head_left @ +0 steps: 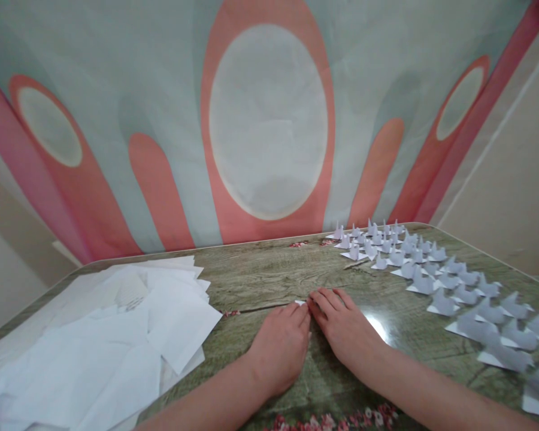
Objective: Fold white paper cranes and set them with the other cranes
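My left hand and my right hand meet at the middle of the table, fingertips side by side. A small piece of white paper is pinched and pressed between them, with only a sliver showing above the left fingertips. The rest of it lies hidden under my fingers, so its folded shape cannot be made out. Both hands have their fingers bent and close together. Off to the right stand many origami birds of white paper, arranged in rows.
Loose white paper sheets lie in an overlapping heap on the left of the wood-patterned table. Behind the far edge hangs a printed backdrop with pink arches. Light glares off the tabletop beside my right hand.
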`<action>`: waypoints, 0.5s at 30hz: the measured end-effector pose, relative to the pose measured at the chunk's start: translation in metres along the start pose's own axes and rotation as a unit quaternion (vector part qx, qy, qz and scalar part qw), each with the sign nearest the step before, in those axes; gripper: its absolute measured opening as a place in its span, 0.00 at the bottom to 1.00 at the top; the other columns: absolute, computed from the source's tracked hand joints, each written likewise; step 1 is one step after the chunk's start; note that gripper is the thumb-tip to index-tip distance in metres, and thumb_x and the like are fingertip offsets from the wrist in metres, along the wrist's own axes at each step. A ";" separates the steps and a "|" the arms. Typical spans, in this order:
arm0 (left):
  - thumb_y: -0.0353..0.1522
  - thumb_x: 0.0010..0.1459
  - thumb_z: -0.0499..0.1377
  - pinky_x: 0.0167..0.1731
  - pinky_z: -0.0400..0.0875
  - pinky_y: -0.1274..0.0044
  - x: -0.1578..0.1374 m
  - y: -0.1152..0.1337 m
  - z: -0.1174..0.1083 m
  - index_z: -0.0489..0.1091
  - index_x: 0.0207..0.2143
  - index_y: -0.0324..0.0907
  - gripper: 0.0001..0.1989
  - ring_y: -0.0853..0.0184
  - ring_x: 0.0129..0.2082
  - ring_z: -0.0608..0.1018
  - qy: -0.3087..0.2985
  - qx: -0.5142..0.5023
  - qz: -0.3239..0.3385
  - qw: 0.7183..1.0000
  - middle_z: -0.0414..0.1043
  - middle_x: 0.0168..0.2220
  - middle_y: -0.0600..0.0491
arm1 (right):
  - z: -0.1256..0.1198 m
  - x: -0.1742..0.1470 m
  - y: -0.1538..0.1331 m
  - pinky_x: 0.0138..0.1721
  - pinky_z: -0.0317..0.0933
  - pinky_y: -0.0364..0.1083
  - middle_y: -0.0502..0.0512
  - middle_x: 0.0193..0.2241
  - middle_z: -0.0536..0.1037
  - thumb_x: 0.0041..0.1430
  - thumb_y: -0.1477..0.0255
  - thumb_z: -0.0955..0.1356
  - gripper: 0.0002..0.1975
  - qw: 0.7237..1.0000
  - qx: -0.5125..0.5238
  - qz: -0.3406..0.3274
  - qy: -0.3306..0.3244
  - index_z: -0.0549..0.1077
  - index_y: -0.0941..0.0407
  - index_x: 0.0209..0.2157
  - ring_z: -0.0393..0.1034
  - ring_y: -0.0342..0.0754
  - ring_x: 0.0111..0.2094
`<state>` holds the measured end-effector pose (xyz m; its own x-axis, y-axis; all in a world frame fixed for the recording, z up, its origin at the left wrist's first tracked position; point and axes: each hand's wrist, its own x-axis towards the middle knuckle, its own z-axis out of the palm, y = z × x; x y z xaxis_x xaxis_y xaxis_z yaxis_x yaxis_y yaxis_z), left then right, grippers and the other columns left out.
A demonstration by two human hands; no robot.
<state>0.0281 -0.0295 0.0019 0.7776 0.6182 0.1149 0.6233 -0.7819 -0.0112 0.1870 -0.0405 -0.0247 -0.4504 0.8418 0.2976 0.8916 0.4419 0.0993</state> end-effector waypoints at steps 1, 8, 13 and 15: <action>0.31 0.61 0.46 0.50 0.62 0.67 0.000 0.000 -0.001 0.62 0.52 0.33 0.19 0.58 0.51 0.67 -0.005 0.001 0.000 1.000 0.66 0.52 0.44 | 0.000 0.000 0.000 0.52 0.52 0.60 0.67 0.49 0.69 0.55 0.83 0.60 0.19 1.000 0.000 0.001 0.001 0.69 0.64 0.47 0.59 0.60 0.52; 0.34 0.62 0.46 0.52 0.60 0.67 -0.002 0.001 -0.003 0.61 0.54 0.34 0.21 0.58 0.52 0.66 -0.020 -0.007 -0.011 1.000 0.64 0.53 0.44 | -0.006 0.000 0.004 0.52 0.54 0.58 0.61 0.50 0.69 0.58 0.80 0.61 0.17 1.000 -0.005 0.024 -0.006 0.70 0.57 0.48 0.59 0.57 0.53; 0.35 0.62 0.44 0.54 0.59 0.68 -0.004 0.001 -0.004 0.59 0.55 0.34 0.22 0.58 0.54 0.64 -0.027 -0.012 -0.015 0.999 0.62 0.55 0.44 | -0.008 0.000 0.003 0.52 0.53 0.57 0.58 0.51 0.69 0.59 0.76 0.62 0.17 0.998 -0.029 0.038 -0.027 0.68 0.55 0.50 0.58 0.56 0.53; 0.35 0.62 0.46 0.54 0.59 0.68 -0.004 0.002 -0.005 0.59 0.55 0.34 0.22 0.58 0.54 0.64 -0.031 -0.016 -0.022 0.999 0.62 0.55 0.44 | -0.008 0.000 0.001 0.53 0.52 0.57 0.59 0.51 0.69 0.59 0.76 0.63 0.17 0.998 -0.040 0.035 -0.034 0.68 0.56 0.50 0.57 0.57 0.54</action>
<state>0.0257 -0.0337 0.0064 0.7539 0.6548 0.0537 0.6545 -0.7556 0.0250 0.1882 -0.0422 -0.0170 -0.3860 0.8902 0.2419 0.9209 0.3566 0.1572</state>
